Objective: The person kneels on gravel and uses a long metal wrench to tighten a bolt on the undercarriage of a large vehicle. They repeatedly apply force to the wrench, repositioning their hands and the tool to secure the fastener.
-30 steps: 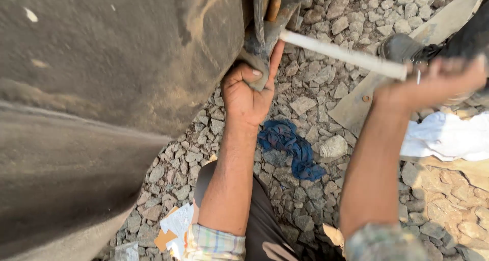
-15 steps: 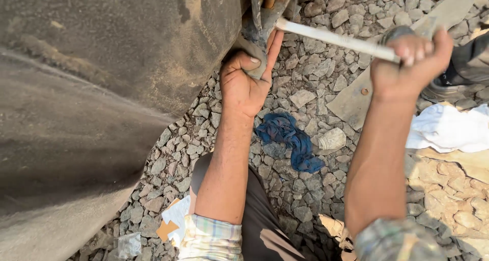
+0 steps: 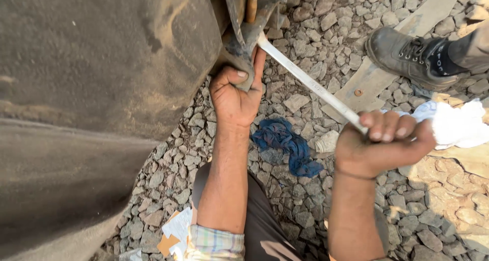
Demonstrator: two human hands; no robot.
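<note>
My right hand [image 3: 382, 146] is closed in a fist around the free end of the wrench [image 3: 310, 85]. The wrench is a long, flat, pale grey metal bar, scuffed and dusty, with faint stamped marks near its middle. It runs on a slant from my fist up and left to the bracket [image 3: 244, 34], where its head disappears among dark metal parts; the head itself is hidden. The shaft hangs above the gravel [image 3: 305, 210] without touching it.

My left hand [image 3: 235, 95] is wrapped around the lower edge of the bracket, thumb across the front, fingers curled behind it. The bracket is dark, greasy steel with a rust-coloured strip beside it, fixed at the edge of a large, dusty grey body [image 3: 102, 87] that fills the left half of the view.

Below the wrench, between my forearms, a crumpled blue rag [image 3: 285, 144] lies on the gravel. A white cloth [image 3: 453, 123] lies just right of my right fist. A worn dark boot [image 3: 412, 52] of another person stands at the upper right, beside a flat plank [image 3: 377, 77].
</note>
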